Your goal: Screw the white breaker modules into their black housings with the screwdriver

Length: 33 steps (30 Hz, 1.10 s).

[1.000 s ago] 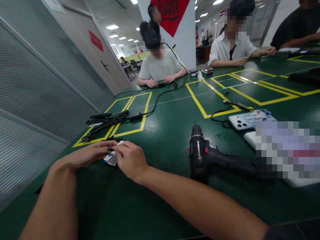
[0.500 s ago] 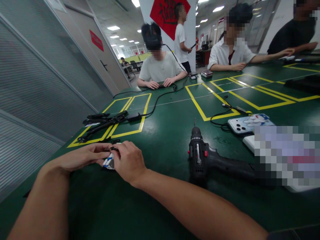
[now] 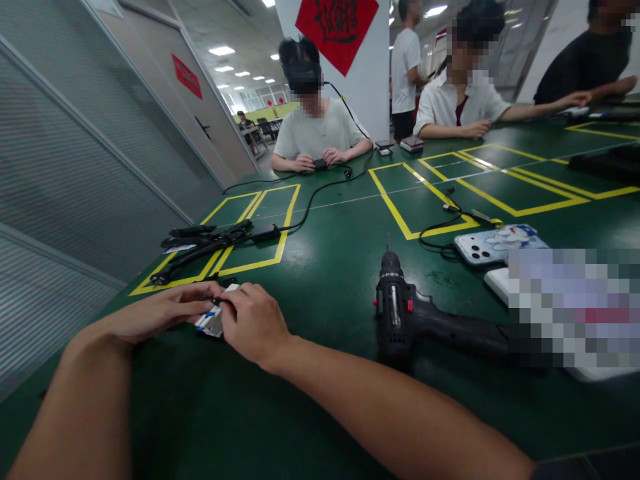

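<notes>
One small white block (image 3: 211, 325), blue-marked.
Left hand (image 3: 183, 307) and right hand (image 3: 257, 325) pinch one black piece (image 3: 217, 301) over it; one drill (image 3: 397, 308) nearby.

A: tabletop (image 3: 330, 267) looks smooth and pretty glossy, no?
B: yep, and the drill (image 3: 399, 317) looks like mostly matt plastic, metal bit (image 3: 389, 243).
A: white block (image 3: 213, 323)?
B: maybe plastic, too small to tell.

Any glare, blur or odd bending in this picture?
Head view: pale glare shows on the green table; ceiling lights look washed out. Head view: the door leans steeply. Head view: the white piece at the left hand and right hand lacks readable detail; mosaic blocks hide faces.
</notes>
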Available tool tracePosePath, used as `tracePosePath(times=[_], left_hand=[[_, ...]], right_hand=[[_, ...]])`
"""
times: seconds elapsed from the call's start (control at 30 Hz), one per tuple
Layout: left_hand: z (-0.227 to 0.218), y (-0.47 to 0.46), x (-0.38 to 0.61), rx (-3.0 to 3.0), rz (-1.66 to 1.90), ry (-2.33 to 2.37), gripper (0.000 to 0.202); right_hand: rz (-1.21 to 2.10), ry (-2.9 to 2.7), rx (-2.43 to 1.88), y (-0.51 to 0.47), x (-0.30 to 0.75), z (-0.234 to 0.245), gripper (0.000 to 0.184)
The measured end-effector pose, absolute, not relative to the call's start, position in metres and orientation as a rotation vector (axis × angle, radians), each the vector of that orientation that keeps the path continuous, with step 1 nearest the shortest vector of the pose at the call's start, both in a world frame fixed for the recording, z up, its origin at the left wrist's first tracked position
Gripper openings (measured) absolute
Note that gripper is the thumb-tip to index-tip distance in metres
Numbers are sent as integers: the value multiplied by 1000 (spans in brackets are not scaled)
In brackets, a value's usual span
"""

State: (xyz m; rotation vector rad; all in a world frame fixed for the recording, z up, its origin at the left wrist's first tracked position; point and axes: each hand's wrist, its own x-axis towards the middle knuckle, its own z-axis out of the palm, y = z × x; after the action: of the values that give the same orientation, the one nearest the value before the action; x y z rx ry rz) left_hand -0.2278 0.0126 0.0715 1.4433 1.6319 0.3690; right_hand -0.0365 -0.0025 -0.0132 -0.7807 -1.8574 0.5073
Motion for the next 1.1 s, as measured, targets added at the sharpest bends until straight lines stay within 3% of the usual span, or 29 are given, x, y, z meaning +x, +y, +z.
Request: tracePosePath(times=[0.23, 1.1], left_hand=[[65, 12, -251, 1297, 335, 1498, 38], [61, 14, -244, 1069, 563, 1632, 40]], right_hand=[[427, -1944, -734, -4, -33, -13, 31], [348, -2032, -613, 3, -31, -14, 20]])
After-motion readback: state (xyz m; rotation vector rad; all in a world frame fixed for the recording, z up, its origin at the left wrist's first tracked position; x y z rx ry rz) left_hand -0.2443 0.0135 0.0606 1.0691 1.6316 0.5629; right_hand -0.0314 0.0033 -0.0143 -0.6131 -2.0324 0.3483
